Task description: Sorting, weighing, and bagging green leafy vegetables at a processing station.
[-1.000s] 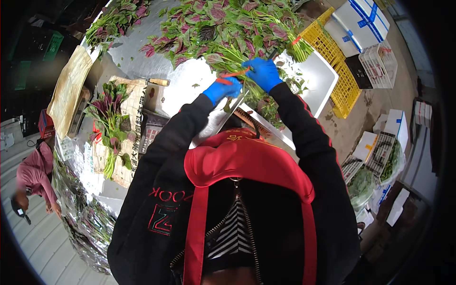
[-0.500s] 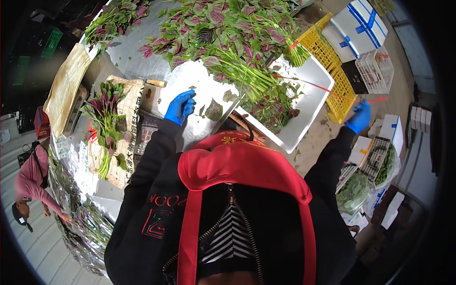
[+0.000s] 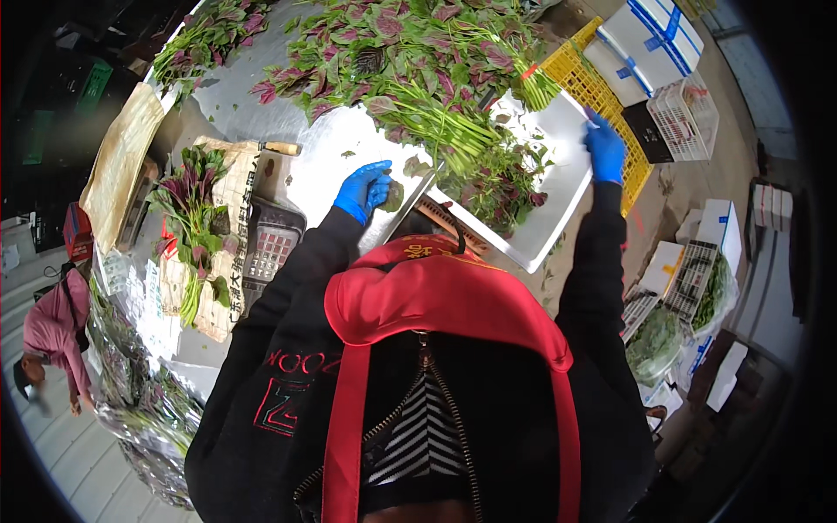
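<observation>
My left hand (image 3: 363,191), in a blue glove, is over the bright metal table with its fingers curled closed at a loose green leaf (image 3: 394,197); the fingers cover part of it. My right hand (image 3: 605,152), also blue-gloved, is at the right rim of a white tray (image 3: 568,187). Its fingers point away from me and look apart, with nothing visible in them, though slightly blurred. In the tray lie loose red-green amaranth leaves (image 3: 501,196). Bundled amaranth stems (image 3: 440,122) reach over its left edge, beside a large heap of amaranth (image 3: 384,52).
Yellow crates (image 3: 641,166), foam boxes (image 3: 649,44) and a white basket (image 3: 680,118) stand at right. A bunch on brown paper (image 3: 205,218), a scale (image 3: 272,244) and a wooden-handled tool (image 3: 281,149) lie left. Another person (image 3: 59,327) is at far left.
My left hand has moved right and slightly nearer, onto the leaf. My right hand has swung left and away to the tray rim. The red strip stretched across the tray no longer shows there.
</observation>
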{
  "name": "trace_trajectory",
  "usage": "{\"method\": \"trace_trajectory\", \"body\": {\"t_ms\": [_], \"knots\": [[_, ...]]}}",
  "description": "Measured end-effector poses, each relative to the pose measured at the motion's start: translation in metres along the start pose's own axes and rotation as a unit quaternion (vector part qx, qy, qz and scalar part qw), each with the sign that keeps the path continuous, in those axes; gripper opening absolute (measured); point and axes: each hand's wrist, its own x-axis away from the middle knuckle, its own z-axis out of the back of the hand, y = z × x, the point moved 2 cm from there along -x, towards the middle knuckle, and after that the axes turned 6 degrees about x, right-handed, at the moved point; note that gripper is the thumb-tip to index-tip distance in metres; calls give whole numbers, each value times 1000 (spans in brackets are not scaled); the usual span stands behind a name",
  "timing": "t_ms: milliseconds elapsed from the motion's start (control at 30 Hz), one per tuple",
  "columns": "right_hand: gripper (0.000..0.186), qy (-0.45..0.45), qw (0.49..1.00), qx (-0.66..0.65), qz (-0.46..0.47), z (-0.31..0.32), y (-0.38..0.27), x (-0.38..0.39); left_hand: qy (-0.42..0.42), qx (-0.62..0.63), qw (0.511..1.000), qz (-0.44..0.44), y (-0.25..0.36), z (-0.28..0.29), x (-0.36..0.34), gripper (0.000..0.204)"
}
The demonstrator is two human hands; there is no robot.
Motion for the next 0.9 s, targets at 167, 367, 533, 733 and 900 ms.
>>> {"method": "trace_trajectory", "body": {"t_ms": [167, 367, 533, 733, 900], "knots": [[54, 48, 972, 114, 201, -103, -44, 32, 34, -109, 993, -11, -2, -7, -1, 28], [62, 14, 875, 348, 335, -176, -105, 83, -19, -125, 992, -1, -6, -41, -44, 27], [48, 21, 854, 406, 323, -196, -115, 82, 9, -3, 996, 86, -20, -67, -65, 33], [28, -78, 872, 387, 289, -208, -128, 57, 25, 25, 990, 133, -17, -73, -73, 38], [13, -71, 839, 378, 385, -185, -168, 50, -200, 129, 961, 144, -4, -67, -69, 41]]}}
